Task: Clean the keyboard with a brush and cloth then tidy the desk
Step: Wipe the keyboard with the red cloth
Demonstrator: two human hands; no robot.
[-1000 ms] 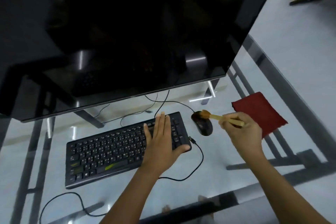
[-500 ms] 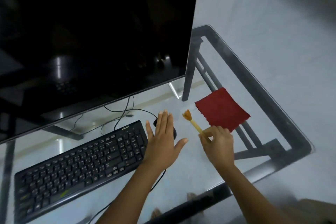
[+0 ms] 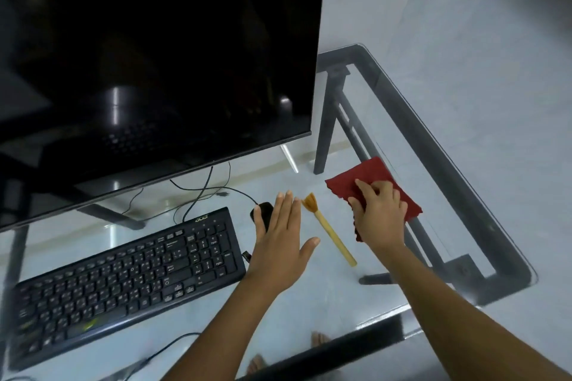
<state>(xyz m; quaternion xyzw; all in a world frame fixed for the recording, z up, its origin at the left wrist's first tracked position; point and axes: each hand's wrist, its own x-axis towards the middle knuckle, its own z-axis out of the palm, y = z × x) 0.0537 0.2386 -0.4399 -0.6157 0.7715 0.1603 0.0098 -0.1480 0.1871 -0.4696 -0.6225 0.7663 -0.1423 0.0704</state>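
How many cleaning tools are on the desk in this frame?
2: the brush lies free on the glass desk; the red cloth sits right of it, under the right hand.
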